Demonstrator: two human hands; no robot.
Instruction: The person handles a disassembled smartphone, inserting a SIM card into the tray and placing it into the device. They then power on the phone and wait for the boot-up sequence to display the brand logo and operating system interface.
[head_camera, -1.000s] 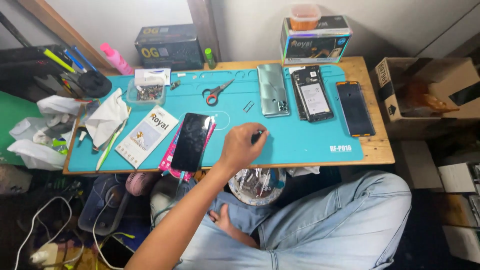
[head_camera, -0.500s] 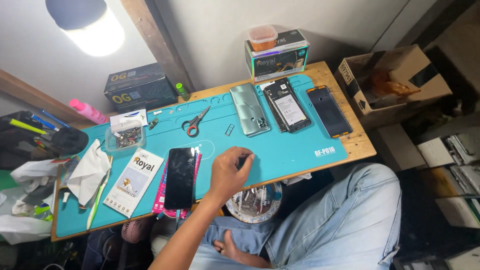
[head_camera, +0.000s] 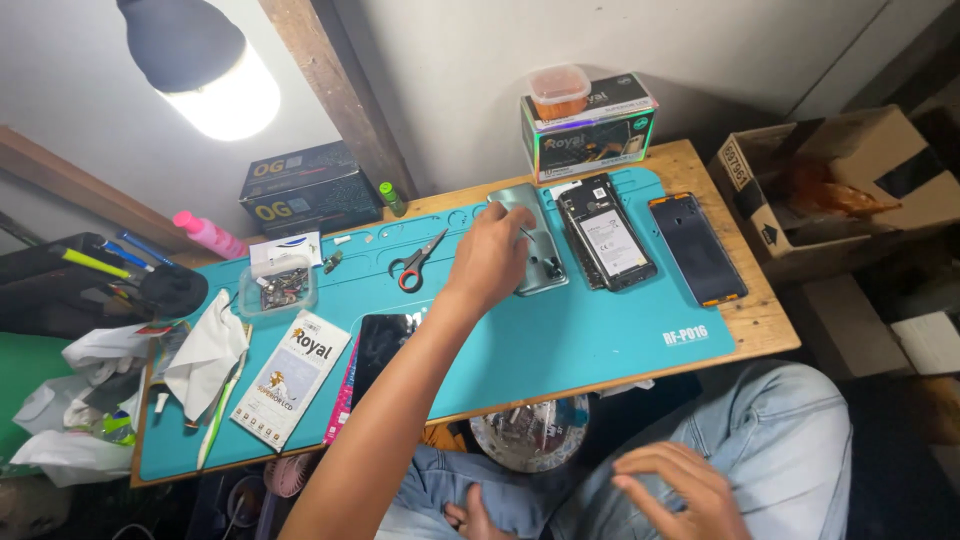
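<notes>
My left hand reaches over the teal work mat and rests on a grey-green phone back cover. Its fingers are curled around what looks like a small thin tool, whose tip touches the cover. To the right of the cover lie an opened phone with its insides showing and a dark screen panel. Red-handled scissors lie just left of the hand. My forearm crosses a black phone screen. Over my jeans, my right hand hovers with spread fingers, holding nothing.
A round metal bowl of small parts sits under the table edge. On the left are a clear parts box, a white flat carton and a cloth. Boxes line the back, a cardboard box stands right, and a lamp hangs above.
My left hand moved from the mat's front middle to the back, onto the grey-green cover. My right hand came into view over my lap. The camera tilted up.
</notes>
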